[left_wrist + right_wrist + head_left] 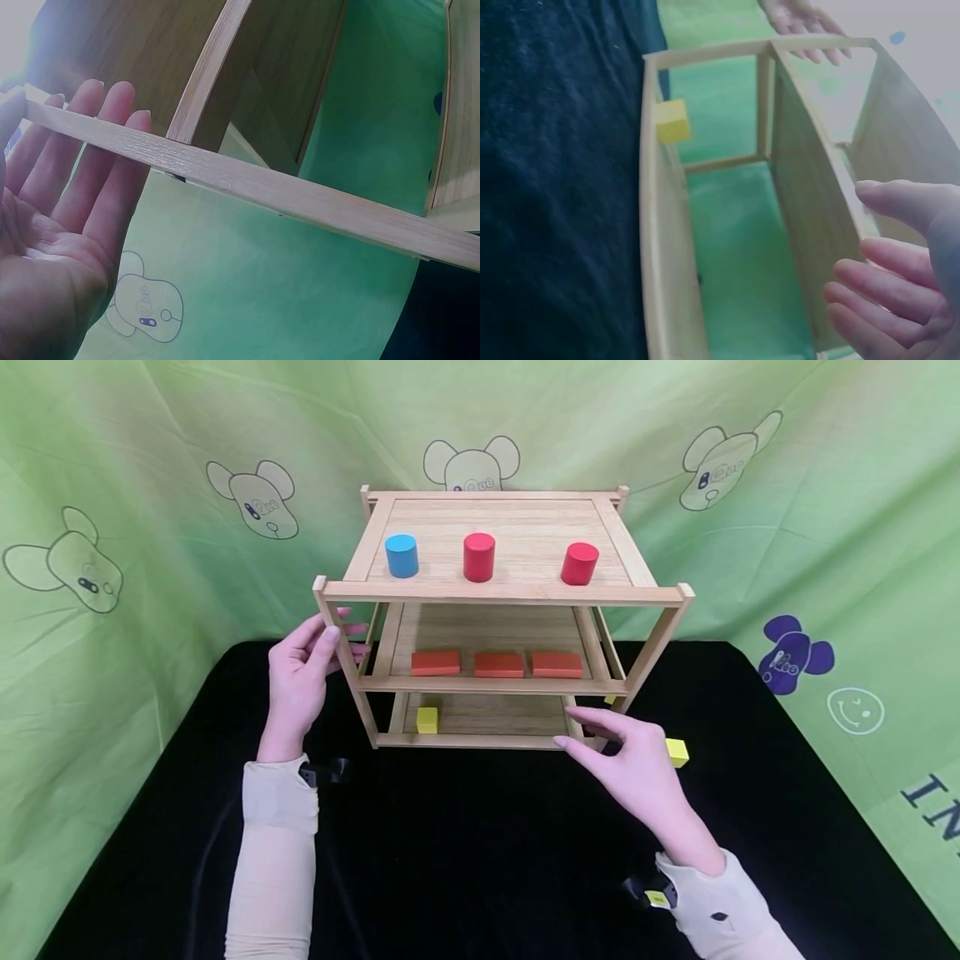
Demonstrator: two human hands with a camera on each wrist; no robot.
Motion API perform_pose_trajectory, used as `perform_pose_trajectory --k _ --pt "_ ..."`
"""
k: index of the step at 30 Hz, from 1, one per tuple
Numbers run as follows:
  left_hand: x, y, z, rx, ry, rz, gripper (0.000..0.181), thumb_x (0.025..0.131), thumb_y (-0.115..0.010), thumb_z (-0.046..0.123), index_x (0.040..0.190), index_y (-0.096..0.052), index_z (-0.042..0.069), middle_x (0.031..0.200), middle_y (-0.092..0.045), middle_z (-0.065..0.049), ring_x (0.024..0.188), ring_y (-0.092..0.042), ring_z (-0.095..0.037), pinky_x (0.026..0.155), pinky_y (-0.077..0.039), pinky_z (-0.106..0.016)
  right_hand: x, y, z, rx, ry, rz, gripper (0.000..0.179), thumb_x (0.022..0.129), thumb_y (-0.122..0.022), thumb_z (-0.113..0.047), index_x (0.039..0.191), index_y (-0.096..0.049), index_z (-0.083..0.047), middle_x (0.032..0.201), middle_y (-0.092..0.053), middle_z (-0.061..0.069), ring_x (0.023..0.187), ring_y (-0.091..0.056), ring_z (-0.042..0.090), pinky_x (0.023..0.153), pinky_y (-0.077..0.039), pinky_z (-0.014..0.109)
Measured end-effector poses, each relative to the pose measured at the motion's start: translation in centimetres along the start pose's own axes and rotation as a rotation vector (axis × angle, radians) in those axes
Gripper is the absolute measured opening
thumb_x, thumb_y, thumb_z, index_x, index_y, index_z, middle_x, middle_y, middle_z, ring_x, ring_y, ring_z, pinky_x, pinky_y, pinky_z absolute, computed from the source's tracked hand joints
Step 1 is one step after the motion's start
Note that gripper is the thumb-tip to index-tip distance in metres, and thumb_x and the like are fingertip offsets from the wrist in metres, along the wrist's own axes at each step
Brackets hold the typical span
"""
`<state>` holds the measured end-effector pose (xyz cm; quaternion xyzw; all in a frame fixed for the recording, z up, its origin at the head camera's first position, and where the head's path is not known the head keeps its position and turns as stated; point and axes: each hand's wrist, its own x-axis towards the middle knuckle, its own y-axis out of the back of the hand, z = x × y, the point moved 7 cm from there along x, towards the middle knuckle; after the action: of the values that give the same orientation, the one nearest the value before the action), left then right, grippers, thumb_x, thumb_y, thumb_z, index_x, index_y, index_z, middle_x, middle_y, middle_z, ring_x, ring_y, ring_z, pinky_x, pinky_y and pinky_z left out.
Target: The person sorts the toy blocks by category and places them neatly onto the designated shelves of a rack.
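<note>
A three-tier wooden shelf [495, 593] stands in front of me. My left hand [296, 681] is at its left front post [247, 180], thumb on the near side and fairly straight fingers passing behind. My right hand [633, 760] hovers before the lower right corner, thumb and fingers apart with nothing between them. On the bottom tier, toward the left, sits a yellow cube [427, 720]. Beyond the right hand lies another yellow cube [677, 752], partly hidden by it. A yellow bit [610, 700] shows behind the right post.
The top tier carries a blue cylinder [402, 557] and two red cylinders, one central [478, 558] and one to the right [580, 564]. Along the middle tier's front lie three red blocks [498, 665]. Black cloth [465, 843] covers the table; a green printed curtain [172, 568] hangs behind.
</note>
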<state>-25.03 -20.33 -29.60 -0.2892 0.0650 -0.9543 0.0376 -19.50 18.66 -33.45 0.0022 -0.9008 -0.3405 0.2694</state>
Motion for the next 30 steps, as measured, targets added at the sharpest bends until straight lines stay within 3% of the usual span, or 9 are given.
perform_pose_trajectory --k 5,11,20,30 --pt "0.0 0.0 0.1 0.009 -0.003 -0.014 0.030 0.106 -0.058 0.014 0.127 -0.066 -0.006 0.106 -0.074 -0.016 0.084 -0.075 -0.029 0.079 -0.062 -0.039 0.0 1.9 -0.3 -0.024 -0.004 0.070 0.035 0.083 -0.088 -0.019 0.117 -0.079 -0.020 0.104 -0.076 -0.008 0.089 -0.069 0.005 0.074 -0.050 0.010" --pt "0.1 -0.1 0.0 0.011 -0.002 -0.028 0.031 0.105 -0.058 0.016 0.128 -0.066 -0.004 0.107 -0.074 -0.017 0.085 -0.075 -0.029 0.080 -0.061 -0.041 -0.1 3.8 -0.2 -0.027 -0.007 0.118 0.038 0.079 -0.091 -0.016 0.116 -0.079 -0.015 0.106 -0.076 0.000 0.098 -0.066 -0.007 0.083 -0.049 0.009" --pt "0.1 0.0 0.0 0.024 -0.006 -0.033 0.031 0.106 -0.056 0.014 0.127 -0.066 -0.006 0.107 -0.074 -0.018 0.087 -0.075 -0.029 0.082 -0.061 -0.041 -0.3 6.8 -0.8 -0.016 -0.061 0.190 0.043 0.077 -0.091 -0.012 0.117 -0.079 -0.020 0.109 -0.076 0.000 0.099 -0.068 -0.001 0.083 -0.049 0.009" --pt "0.1 0.1 0.0 0.040 0.009 -0.023 0.029 0.106 -0.057 0.016 0.127 -0.068 -0.001 0.107 -0.074 -0.017 0.089 -0.075 -0.032 0.082 -0.061 -0.037 -0.8 9.8 -0.6 0.031 -0.124 0.295 0.048 0.074 -0.091 -0.002 0.117 -0.079 -0.016 0.111 -0.076 0.004 0.100 -0.070 0.004 0.082 -0.052 0.011"
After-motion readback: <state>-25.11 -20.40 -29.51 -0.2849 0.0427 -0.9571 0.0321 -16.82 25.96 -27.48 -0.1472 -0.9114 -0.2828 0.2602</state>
